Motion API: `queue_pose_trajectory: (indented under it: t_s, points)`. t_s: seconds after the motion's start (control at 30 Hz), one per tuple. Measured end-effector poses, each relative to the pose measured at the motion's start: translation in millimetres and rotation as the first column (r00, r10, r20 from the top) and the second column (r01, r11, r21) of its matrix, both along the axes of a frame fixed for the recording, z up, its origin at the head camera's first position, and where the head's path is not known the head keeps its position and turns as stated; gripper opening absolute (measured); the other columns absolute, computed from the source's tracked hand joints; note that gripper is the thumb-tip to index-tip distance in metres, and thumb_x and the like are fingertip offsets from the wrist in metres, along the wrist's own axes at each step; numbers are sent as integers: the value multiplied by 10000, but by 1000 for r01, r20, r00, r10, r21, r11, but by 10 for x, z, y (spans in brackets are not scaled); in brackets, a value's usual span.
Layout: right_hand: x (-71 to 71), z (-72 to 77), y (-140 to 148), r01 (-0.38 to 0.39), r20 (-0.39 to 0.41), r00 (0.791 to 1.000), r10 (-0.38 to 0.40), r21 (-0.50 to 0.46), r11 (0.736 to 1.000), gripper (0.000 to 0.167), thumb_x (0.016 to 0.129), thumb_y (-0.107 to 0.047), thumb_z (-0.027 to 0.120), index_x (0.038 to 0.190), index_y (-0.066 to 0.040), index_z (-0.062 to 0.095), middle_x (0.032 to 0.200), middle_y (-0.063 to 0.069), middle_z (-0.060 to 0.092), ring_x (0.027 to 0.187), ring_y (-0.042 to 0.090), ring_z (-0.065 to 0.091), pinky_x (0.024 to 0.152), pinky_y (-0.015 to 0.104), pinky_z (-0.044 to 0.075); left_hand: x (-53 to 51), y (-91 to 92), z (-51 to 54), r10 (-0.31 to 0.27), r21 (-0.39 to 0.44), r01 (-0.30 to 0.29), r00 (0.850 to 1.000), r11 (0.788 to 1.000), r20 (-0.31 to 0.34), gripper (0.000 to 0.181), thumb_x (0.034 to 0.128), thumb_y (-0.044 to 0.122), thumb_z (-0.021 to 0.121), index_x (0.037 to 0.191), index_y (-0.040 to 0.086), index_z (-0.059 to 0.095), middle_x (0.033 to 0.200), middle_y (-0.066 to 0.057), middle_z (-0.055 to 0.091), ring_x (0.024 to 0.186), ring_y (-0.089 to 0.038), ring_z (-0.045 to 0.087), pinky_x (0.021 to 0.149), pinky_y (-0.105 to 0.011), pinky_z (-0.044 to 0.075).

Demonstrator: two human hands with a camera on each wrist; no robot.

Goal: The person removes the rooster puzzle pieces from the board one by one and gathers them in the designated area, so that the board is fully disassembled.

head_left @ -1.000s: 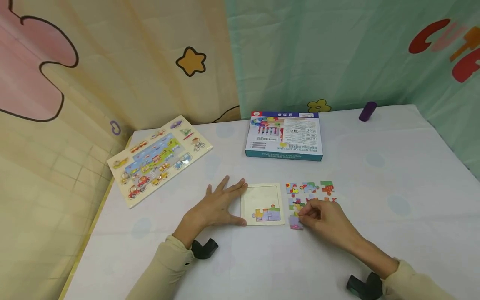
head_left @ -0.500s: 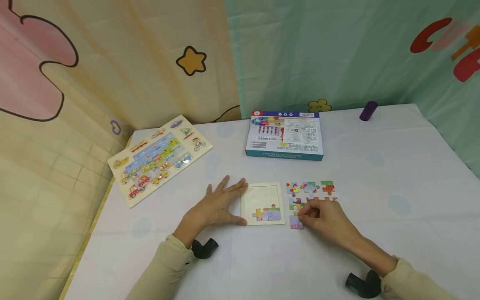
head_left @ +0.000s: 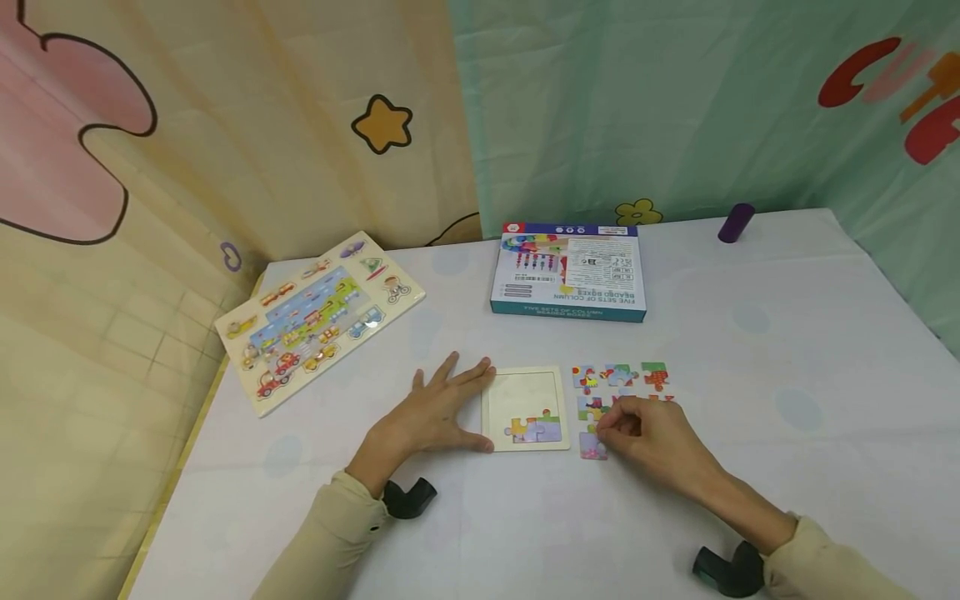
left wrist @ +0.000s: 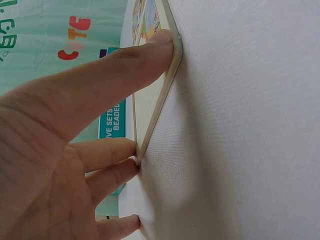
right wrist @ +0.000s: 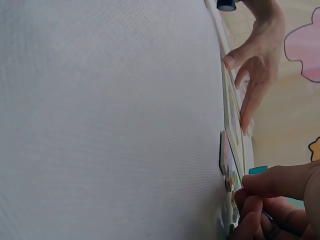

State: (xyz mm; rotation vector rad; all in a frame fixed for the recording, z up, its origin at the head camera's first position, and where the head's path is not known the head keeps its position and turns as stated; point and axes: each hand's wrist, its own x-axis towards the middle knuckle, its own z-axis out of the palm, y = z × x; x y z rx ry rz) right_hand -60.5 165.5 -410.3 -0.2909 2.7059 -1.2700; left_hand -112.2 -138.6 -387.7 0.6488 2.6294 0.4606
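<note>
My left hand [head_left: 427, 421] is spread wide, its thumb and fingertips resting against the left corners of a small square puzzle board [head_left: 521, 385]. A few joined jigsaw pieces [head_left: 542, 428] lie inside the board at its lower right. To its right, my right hand [head_left: 656, 437] is over several loose jigsaw pieces [head_left: 620, 374], fingers curled and thumb tip against the index finger. No piece shows between those fingertips. Near them lies a purple jigsaw piece [head_left: 592, 447]; the hand partly covers the middle row. Both hands also appear in the right wrist view.
A larger vehicle picture puzzle [head_left: 318, 321] lies tilted at the back left. Behind the small board is a flat cardboard box [head_left: 567, 273]. A purple cylinder [head_left: 736, 223] lies near the back right edge, by the curtain [head_left: 637, 100].
</note>
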Motion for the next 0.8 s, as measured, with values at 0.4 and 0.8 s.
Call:
queue_pose_trajectory:
  t_s: [0.4, 0.8]
  points:
    - [-125, 31, -254, -107, -97, 989, 108, 13, 994, 115, 817, -59, 772, 906, -130, 753, 744, -92, 586, 665, 69, 524, 576, 215, 462, 10, -11, 2, 4, 5, -4, 1000, 1000, 1, 1022, 713, 494, 849, 1544, 189, 338, 1616, 75, 218, 1500, -353, 10, 1083, -737, 50]
    - [-233, 16, -596, -258, -88, 961, 261, 40, 965, 238, 788, -4, 785, 1025, -18, 765, 773, -77, 578, 685, 66, 516, 598, 209, 464, 9, -9, -2, -1, -5, 1, 1000, 1000, -6, 1023, 719, 510, 837, 1547, 190, 329, 1617, 73, 210, 1499, -353, 11, 1084, -735, 61]
